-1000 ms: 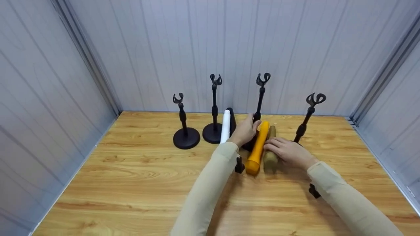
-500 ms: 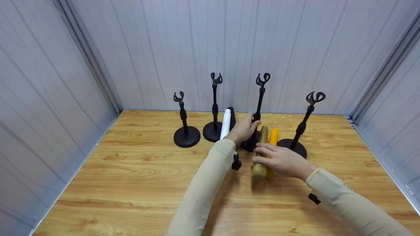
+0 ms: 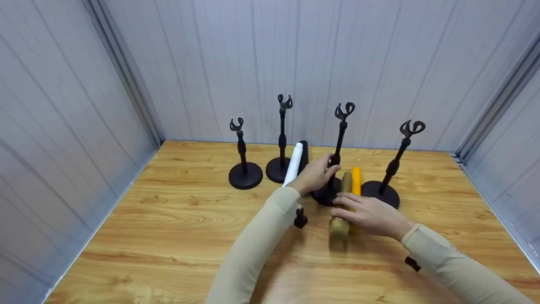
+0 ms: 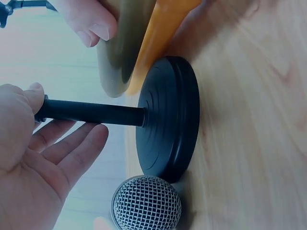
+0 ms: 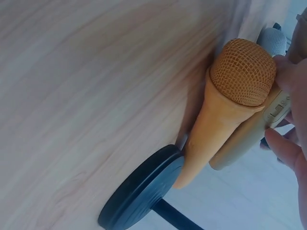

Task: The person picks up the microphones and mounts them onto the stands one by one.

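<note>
My left hand [image 3: 314, 174] holds the pole of a black desktop microphone stand [image 3: 339, 141]. In the left wrist view, thumb and fingers lie on either side of the pole, above the round base [image 4: 168, 120]. A gold microphone [image 3: 339, 228] is in my right hand [image 3: 371, 215], its head toward me; the right wrist view shows thumb and fingers pinching its body [image 5: 244, 139]. Just right of it an orange microphone [image 3: 356, 179] lies on the table, partly hidden by the right hand. Its mesh head [image 5: 242, 72] faces the right wrist camera.
Two more black stands [image 3: 244, 175] [image 3: 282, 166] stand to the left, another [image 3: 382, 194] to the right. A white microphone [image 3: 294, 162] and a black one [image 3: 304, 154] lie left of the held stand. Grey panel walls enclose the wooden table [image 3: 168, 236].
The gold microphone has gone from the right side of the orange one to its left, in my right hand. The orange one now lies further right. My left hand stays at the stand's pole.
</note>
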`<state>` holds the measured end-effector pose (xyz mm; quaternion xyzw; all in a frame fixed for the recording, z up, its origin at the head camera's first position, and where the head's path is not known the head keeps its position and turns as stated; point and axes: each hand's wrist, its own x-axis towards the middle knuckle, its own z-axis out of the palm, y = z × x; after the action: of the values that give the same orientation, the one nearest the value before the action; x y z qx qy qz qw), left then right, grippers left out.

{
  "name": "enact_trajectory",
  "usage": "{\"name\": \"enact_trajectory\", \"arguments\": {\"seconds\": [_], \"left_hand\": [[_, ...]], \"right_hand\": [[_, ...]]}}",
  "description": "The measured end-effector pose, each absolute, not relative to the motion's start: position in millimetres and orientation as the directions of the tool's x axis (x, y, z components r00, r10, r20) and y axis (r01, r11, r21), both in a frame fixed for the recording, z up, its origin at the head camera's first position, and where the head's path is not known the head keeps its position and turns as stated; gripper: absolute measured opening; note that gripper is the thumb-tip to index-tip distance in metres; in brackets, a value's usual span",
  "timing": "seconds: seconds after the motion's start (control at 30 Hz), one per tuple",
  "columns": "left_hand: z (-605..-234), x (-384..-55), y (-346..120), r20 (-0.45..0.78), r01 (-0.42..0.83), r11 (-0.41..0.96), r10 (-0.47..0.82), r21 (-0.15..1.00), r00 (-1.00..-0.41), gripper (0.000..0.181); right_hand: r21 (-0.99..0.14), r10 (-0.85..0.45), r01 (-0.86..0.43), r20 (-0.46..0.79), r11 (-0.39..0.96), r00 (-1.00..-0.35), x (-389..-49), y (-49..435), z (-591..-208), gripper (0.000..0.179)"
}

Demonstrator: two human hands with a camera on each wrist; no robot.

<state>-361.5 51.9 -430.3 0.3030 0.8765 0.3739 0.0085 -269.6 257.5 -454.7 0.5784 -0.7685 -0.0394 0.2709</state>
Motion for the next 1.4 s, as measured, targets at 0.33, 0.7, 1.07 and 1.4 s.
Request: {"name": "enact_trajectory", "arguments": {"seconds": [0.33,0.7,1.07,1.4], "left_hand": [[-432,-342,41,0.216,0.565,0.55,0.572,0.615,-0.791,0.039],[-432,-323,23,0.217,0.604,0.515,0.624,0.608,-0.75,0.042],[-431,-305,11,0.233,0.648,0.546,0.642,0.531,-0.731,0.045],[-431,-298,-2,0.232,0.649,0.474,0.672,0.594,-0.703,0.041]], "right_hand": [[0.402,-0.91,-0.846,0.36,0.35,-0.205,-267,267,-456,0.054],[0.313,-0.88,-0.881,0.43,0.356,-0.203,-273,276,-454,0.053],[0.207,-0.816,-0.879,0.507,0.429,-0.278,-280,277,-438,0.046],[-0.058,-0.651,-0.948,0.714,0.314,-0.259,-295,266,-412,0.042]]}}
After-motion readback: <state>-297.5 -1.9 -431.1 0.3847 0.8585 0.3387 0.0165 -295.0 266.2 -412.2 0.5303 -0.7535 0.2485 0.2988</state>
